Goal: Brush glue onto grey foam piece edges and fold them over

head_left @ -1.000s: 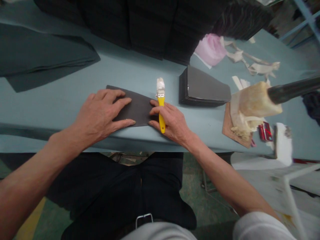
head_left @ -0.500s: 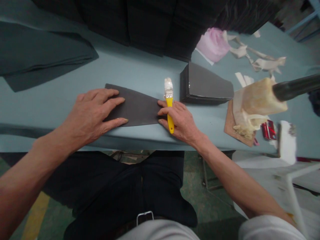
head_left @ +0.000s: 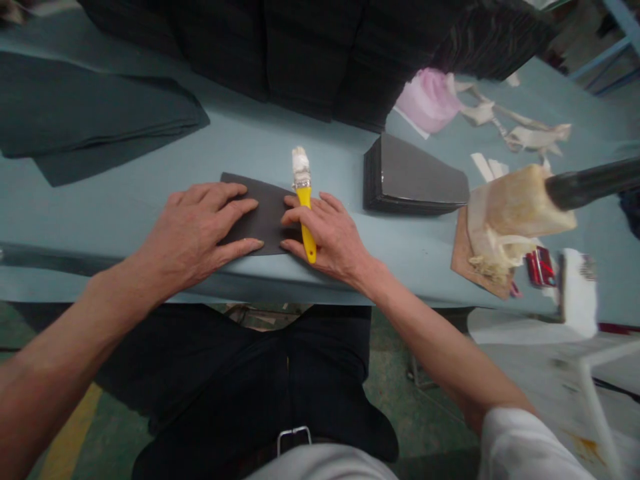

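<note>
A dark grey tapered panel (head_left: pixel 270 220) lies flat near the table's front edge. My left hand (head_left: pixel 200 223) rests on its left end with fingers spread and holds nothing. In my right hand (head_left: pixel 333 237) a paintbrush (head_left: pixel 304 193) with a yellow handle is held between the fingers, its white-coated bristles pointing away from me. The fingertips of that same hand press on the panel's right part and hide its right end. To the right of this hand stands a neat stack of similar grey panels (head_left: pixel 420 173).
Tall dark stacks (head_left: pixel 310 53) line the back of the table (head_left: pixel 320 147). Folded dark cloth (head_left: pixel 100 113) lies at the left. Rightward are a pink cloth (head_left: pixel 429 100), fabric scraps (head_left: pixel 535 133), a pale block on a dark handle (head_left: pixel 520 203), a brown board (head_left: pixel 463 257) and a red object (head_left: pixel 540 267).
My right hand, with the paintbrush in it, has slid left along the panel toward my left hand. My left hand stays on the panel's left end. The view has shifted slightly.
</note>
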Motion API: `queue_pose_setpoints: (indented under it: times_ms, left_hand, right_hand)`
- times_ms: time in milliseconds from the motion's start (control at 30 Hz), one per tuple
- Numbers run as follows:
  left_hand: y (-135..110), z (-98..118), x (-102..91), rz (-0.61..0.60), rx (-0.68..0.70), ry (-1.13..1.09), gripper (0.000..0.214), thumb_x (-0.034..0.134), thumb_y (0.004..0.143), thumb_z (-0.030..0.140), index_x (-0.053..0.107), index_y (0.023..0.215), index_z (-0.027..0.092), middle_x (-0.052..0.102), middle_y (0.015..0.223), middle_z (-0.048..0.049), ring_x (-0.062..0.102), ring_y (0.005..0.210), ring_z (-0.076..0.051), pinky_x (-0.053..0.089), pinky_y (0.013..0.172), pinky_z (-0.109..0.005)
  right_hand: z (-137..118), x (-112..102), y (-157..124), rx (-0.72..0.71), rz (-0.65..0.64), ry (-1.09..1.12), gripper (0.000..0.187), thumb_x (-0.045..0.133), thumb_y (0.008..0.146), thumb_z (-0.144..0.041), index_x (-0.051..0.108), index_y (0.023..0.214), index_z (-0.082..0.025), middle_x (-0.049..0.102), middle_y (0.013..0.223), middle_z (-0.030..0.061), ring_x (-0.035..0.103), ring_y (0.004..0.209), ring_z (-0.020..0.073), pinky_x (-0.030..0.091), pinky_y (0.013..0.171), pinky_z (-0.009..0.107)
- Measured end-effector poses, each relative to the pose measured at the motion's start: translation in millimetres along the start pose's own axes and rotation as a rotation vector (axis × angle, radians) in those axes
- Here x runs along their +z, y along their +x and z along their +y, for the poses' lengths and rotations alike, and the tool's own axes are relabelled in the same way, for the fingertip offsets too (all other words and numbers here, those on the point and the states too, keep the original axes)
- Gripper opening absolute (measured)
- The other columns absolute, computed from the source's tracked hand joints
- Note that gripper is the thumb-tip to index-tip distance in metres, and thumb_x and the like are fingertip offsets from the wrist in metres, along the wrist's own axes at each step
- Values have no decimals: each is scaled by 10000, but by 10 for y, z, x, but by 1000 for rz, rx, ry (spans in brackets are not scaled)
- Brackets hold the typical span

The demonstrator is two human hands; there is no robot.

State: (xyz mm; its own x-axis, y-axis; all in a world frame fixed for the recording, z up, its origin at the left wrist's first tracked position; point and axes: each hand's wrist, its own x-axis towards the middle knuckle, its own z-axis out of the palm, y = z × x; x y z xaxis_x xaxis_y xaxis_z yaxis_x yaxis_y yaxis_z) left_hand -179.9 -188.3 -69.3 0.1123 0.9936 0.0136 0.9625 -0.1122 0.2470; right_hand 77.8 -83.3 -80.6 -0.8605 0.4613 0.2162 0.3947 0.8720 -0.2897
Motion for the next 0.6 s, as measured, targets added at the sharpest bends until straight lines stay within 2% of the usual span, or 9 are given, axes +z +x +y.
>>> queue_pose_setpoints:
  times_ms: [200,433,600]
  left_hand:
    - [2,-4,6,-18,13,22,630,441,1064,625,545,1613,333,512,1726,-119,473,1579,-447,435,1233,-675]
    - [-9,16,0,-2,6,5,599,462,1063,609,531,1613,382,529,1710,-100,481,1568,-439,439,1225,-679]
    - [-10,37,-21,-26,5,22,632,398,1072,617,570,1571,270,514,1727,-142,476,1570,-455,444,1233,-680]
  right_hand:
    - [3,23,89,-21,-26,6,371,665,1088,-556,677,1310,-259,675,1623,125,650,1469,288,401,1313,528]
    - [-13,19,127,-41,-57,-11,454,661,1071,-631,667,1340,-265,646,1654,126,622,1496,290,377,1329,531]
    - [-39,37,214,-89,-52,4,445,655,1081,-612,673,1337,-248,659,1636,140,621,1502,297,362,1340,538]
